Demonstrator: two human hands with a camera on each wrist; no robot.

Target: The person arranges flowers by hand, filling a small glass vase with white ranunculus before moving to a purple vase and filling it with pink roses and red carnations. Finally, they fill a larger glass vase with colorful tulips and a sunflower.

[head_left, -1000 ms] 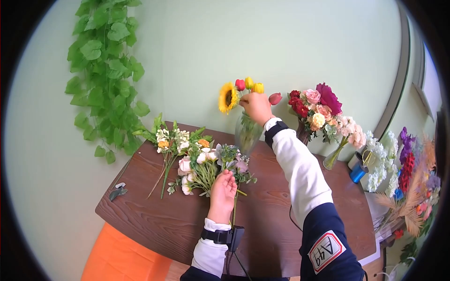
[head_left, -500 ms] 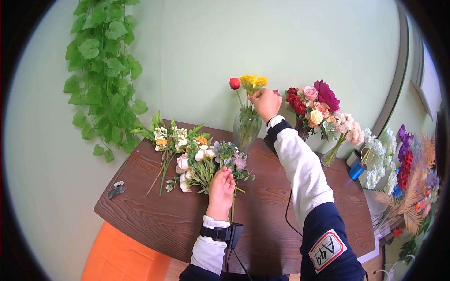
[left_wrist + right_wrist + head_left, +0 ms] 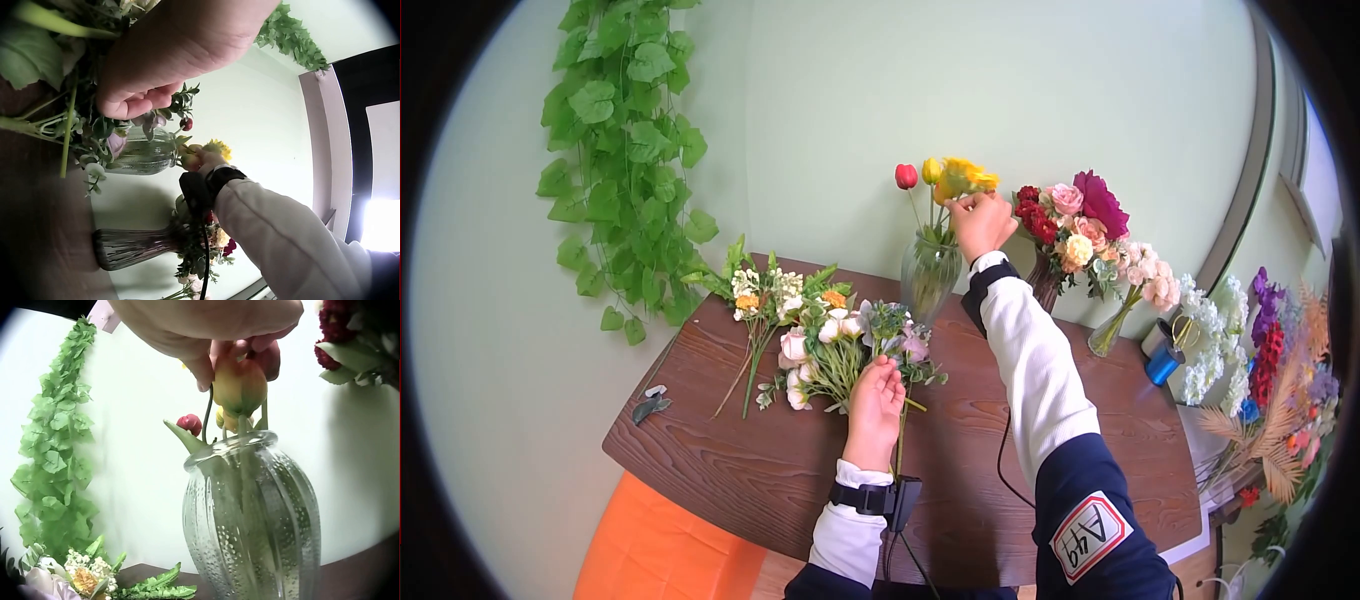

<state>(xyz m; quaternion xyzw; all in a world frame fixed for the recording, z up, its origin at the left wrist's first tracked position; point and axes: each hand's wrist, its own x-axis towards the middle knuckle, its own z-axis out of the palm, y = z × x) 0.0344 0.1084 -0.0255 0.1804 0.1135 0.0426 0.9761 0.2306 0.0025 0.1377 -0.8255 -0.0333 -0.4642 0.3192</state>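
Note:
Just under its head, my right hand (image 3: 982,224) pinches the stem of a sunflower (image 3: 967,177) at the ribbed glass vase (image 3: 930,285). The bloom leans to the right, its front turned away. In the right wrist view, a thin dark stem (image 3: 207,415) runs from the thumb toward the vase mouth, beside an orange-yellow tulip (image 3: 239,387). A red tulip (image 3: 906,176) and a yellow tulip (image 3: 932,170) also stand in the vase. My left hand (image 3: 874,410) rests palm up with loosely bent fingers, beside white and pink flowers (image 3: 793,347) lying on the table.
To the right of the vase stand a dark vase (image 3: 1045,280) of red and pink flowers, a small glass (image 3: 1103,338) of pale pink flowers and a blue spool (image 3: 1163,364). Greenery with white blossoms (image 3: 783,290) lies on the left of the wooden table (image 3: 730,470).
The sunflower has turned from facing left, on the vase's left side, to leaning right with its back showing. My right hand has shifted right with it. The left hand stays put.

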